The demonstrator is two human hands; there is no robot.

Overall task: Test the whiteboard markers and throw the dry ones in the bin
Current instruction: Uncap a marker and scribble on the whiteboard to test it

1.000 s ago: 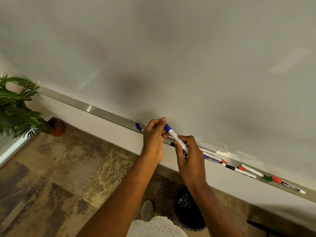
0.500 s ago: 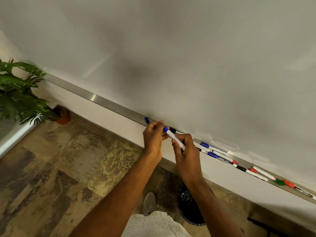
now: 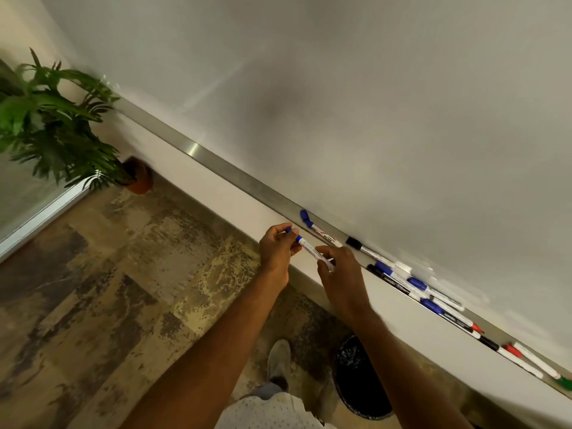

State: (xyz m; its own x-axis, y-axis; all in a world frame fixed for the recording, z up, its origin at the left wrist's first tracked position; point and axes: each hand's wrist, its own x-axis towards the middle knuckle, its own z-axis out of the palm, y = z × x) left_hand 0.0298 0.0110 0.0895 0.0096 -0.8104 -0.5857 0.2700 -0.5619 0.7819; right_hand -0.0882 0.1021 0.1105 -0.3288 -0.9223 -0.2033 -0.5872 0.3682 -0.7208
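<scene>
A white marker with a blue cap (image 3: 310, 249) is held between both hands just below the whiteboard's metal tray (image 3: 235, 174). My left hand (image 3: 278, 250) pinches its blue cap end. My right hand (image 3: 342, 278) grips the barrel's other end. Whether the cap has come off the barrel is not clear. Several more markers lie in the tray to the right: a blue-capped marker (image 3: 318, 229), a black-capped marker (image 3: 368, 251), further blue markers (image 3: 424, 289), and red and green markers (image 3: 535, 362). The whiteboard (image 3: 371, 103) above is blank.
A black bin (image 3: 359, 379) with a dark liner stands on the floor right below my right forearm. A potted plant (image 3: 55, 125) in an orange pot sits in the left corner. My shoe (image 3: 278, 360) shows on the patterned floor.
The view has tilted and shifted right to left, so the tray runs steeper. Both hands stay on the blue marker, now a little lower and in front of the tray.
</scene>
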